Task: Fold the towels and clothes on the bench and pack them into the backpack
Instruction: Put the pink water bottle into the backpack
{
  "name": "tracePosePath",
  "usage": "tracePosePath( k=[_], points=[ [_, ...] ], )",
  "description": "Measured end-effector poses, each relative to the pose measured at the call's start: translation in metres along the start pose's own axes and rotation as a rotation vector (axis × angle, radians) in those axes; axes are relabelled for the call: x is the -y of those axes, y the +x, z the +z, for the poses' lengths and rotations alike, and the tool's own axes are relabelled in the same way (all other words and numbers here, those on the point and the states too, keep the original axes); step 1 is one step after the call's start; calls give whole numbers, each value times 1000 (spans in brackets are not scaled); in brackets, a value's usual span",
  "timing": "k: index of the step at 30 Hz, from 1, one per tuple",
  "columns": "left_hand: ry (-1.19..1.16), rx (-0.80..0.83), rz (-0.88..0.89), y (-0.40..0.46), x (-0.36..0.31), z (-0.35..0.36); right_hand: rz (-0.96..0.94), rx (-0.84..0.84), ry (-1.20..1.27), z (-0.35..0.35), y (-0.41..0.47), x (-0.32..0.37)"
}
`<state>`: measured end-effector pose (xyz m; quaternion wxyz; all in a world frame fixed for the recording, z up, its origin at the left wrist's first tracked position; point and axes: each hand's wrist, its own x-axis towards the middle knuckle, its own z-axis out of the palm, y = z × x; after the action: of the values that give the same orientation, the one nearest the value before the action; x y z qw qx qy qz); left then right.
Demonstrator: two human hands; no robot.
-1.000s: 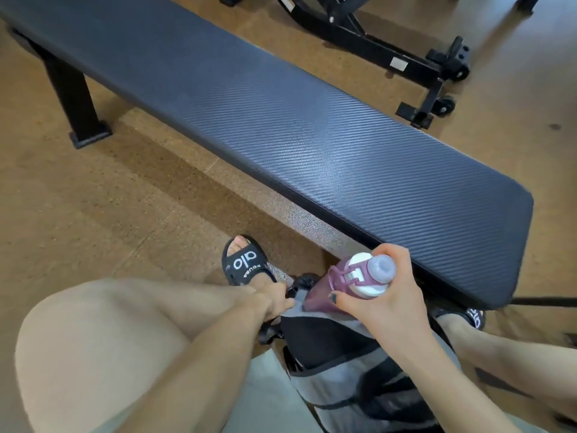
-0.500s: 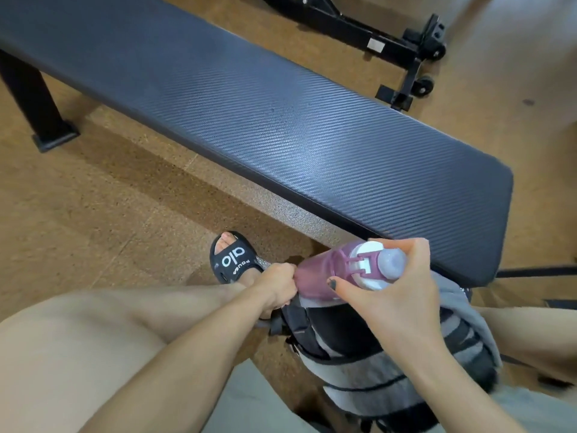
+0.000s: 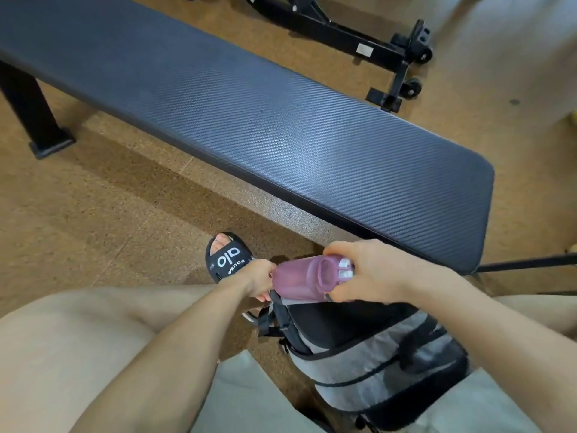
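I see my right hand curled around the purple plastic bottle, my left hand pinching the grey-and-black fabric backpack.

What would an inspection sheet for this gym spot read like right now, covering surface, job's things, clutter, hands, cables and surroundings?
Surface: long dark padded bench, no towels or clothes seen on it.
Job's things: grey and black fabric backpack on the floor between the knees.
Clutter: translucent purple plastic bottle, tilted over the backpack's top.
Hands: left hand grips at the backpack's edge by the bottle's base; right hand grips the bottle's cap end.
Cables: nothing seen.
Surroundings: brown speckled floor, black wheeled metal frame, black slide sandal.
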<state>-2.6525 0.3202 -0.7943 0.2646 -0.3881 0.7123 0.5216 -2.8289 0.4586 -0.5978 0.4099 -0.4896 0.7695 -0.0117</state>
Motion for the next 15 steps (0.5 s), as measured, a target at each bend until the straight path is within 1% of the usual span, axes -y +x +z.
tracePosePath(
  k=[4, 6, 8, 11, 15],
  points=[
    [-50, 29, -34, 1, 0, -3, 36, 122, -58, -5, 21, 0],
    [-78, 22, -53, 0, -5, -4, 57, 145, -98, -3, 25, -1],
    [-39, -27, -59, -1, -10, -3, 46, 149, -111, -3, 26, -1],
    [83, -92, -43, -1, -15, 0, 47, 183, -136, -7, 26, -2],
    [119, -103, -57, -3, -23, 3, -3, 221, -239, -14, 19, -5]
  ],
)
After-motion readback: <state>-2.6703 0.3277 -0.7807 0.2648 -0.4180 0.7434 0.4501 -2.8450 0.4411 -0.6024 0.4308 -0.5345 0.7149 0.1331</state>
